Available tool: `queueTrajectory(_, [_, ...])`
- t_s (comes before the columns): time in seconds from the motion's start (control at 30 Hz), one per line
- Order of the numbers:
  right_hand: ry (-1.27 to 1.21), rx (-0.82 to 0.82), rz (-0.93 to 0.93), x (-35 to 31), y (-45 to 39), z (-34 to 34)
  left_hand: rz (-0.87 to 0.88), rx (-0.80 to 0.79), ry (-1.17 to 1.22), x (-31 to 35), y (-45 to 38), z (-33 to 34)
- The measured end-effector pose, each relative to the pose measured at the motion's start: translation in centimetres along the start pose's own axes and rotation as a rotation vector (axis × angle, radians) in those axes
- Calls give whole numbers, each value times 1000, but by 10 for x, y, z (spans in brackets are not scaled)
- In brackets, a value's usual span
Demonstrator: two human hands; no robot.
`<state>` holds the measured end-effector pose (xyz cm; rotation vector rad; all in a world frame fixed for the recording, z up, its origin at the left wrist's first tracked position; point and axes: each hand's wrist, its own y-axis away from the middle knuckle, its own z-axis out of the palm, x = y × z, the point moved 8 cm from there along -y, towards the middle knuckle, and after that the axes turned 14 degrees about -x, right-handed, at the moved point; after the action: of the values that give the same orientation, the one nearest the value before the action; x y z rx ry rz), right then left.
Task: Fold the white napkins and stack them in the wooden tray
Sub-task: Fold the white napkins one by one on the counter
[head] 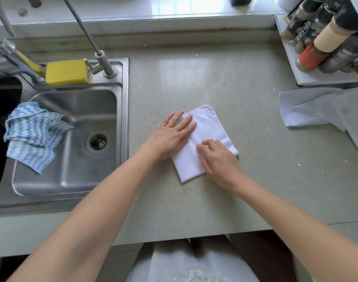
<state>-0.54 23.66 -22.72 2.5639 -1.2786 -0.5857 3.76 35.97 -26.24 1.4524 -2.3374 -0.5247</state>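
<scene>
A folded white napkin [206,129] lies on the speckled countertop [204,78], tilted with one corner toward the back. My left hand [170,137] lies flat on its left part, fingers straight and spread. My right hand [218,159] rests on its right part with the fingers bent down onto the cloth. A loose, unfolded white napkin [316,110] is spread at the right edge of the counter. No wooden tray is in view.
A steel sink [72,139] sits at the left with a blue-and-white cloth [31,135] draped over its edge, a yellow sponge [67,72] and a tap [103,60] behind it. A white rack of spice bottles [326,37] stands at the back right.
</scene>
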Motion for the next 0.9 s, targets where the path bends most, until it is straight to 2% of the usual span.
queueTrajectory(0.1, [129, 79, -66, 11, -25, -21, -137, 10, 57, 7, 4, 4])
queueTrajectory(0.23, [151, -123, -82, 28, -41, 11, -267, 60, 212, 10, 17, 25])
queueTrajectory(0.37, [96, -59, 56, 43, -34, 25, -278, 144, 232, 7, 20, 26])
queueTrajectory(0.53, [47, -25, 145, 44, -32, 24, -306, 96, 142, 6, 16, 26])
queueTrajectory(0.67, [-65, -20, 335, 39, -19, 28, -364, 91, 53, -13, 15, 3])
queueTrajectory(0.73, [-122, -54, 393, 33, -11, 32, -319, 90, 91, -14, 22, -3])
queueTrajectory(0.8, [-171, -104, 397, 30, -5, 33, -202, 89, 170, -2, 35, 0])
queueTrajectory(0.9, [-189, -95, 299, 30, 1, 19, -114, -2, 267, 16, 51, 20])
